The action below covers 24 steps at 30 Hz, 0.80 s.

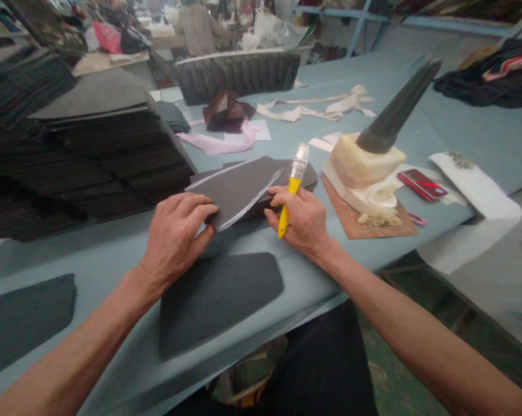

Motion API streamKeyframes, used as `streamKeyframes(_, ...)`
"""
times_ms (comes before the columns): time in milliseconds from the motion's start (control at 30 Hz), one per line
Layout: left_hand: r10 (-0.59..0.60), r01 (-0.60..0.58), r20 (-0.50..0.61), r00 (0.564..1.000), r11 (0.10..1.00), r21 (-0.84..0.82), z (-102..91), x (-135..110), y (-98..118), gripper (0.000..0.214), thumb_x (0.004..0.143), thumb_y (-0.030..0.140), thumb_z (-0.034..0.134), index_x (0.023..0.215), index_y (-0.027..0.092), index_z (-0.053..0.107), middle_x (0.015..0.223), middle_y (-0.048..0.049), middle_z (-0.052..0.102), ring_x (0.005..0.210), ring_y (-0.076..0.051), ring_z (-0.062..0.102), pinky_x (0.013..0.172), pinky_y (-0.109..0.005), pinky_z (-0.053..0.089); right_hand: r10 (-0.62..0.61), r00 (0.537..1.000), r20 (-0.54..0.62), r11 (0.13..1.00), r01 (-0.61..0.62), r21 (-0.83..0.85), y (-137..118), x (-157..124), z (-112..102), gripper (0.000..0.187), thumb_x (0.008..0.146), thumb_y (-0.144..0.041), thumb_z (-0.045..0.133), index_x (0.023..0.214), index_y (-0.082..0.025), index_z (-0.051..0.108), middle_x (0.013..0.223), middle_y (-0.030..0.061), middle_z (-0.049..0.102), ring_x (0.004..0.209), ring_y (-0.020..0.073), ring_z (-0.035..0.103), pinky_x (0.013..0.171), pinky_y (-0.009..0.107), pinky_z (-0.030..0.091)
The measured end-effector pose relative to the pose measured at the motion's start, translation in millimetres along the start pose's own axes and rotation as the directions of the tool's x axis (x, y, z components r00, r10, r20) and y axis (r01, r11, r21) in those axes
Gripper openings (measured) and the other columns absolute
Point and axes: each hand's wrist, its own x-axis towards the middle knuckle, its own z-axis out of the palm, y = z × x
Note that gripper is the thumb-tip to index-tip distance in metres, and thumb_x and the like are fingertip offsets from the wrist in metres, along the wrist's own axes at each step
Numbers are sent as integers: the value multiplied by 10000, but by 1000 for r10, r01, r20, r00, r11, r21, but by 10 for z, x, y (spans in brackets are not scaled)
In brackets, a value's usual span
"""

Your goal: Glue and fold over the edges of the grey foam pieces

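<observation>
A dark grey panel (239,185) with white-streaked long edges is tilted over a small stack of similar panels (306,173). My left hand (178,231) pinches its near left corner between thumb and fingers. In my right hand (302,222) a brush (293,188) with a yellow handle is tucked upright, bristles up, while the fingertips reach the panel's right edge. Whether those fingertips grip the panel too is hard to see. Just below my hands, a larger black panel (221,300) lies flat on the table.
Tall stacks of dark sheets (100,156) stand at left, near another dark panel (30,318). At right, a pale plastic container (365,162) with a black cone sits on a brown board (347,222), beside a red box (421,185). Ribbons (317,110) and a black row of pieces (239,75) lie behind.
</observation>
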Motion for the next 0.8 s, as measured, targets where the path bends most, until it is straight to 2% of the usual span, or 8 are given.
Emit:
streamKeyframes(100,-93,84,-105,990,993,-85,-11,85,32,243,1022,322,554,1127,231,753,1216,-94,800,1193,-303,702,1021,-488,522,-15,1000,4,1000,15,1,-4,8,-12,99,982,-255,680,1026,-263,592,1202,76,845,1027,276,791,913,412,601)
streamKeyframes(200,-188,156,-212,959,975,-158,-90,138,96,259,1038,398,579,1076,218,761,1201,-78,812,1167,-283,714,1047,-484,522,-23,1000,-7,1000,23,-13,-10,2,-5,82,989,-260,675,1023,-264,600,1204,82,844,1007,279,789,907,417,606)
streamKeyframes(400,-243,205,-232,942,962,-180,-137,180,85,281,1008,450,573,1051,238,752,1152,-34,807,1157,-260,719,1102,-501,532,13,1000,24,1000,-13,5,-24,-36,5,62,989,-254,658,1031,-270,616,1277,83,825,1134,286,772,1006,439,606)
streamKeyframes(633,-86,57,-210,974,988,-143,14,30,-78,179,994,317,573,1021,225,724,1140,-58,809,1124,-253,713,1061,-435,543,32,997,70,997,-27,-75,-15,10,6,101,974,-281,689,1048,-263,623,1251,76,832,976,292,751,890,434,586)
streamKeyframes(800,-35,18,-167,985,994,-103,50,-28,-119,271,965,332,622,1192,214,712,1149,-87,794,1158,-302,680,1044,-457,545,48,994,102,996,-39,-83,-16,-2,9,111,976,-303,701,1045,-260,626,1264,86,823,1034,297,741,926,435,573)
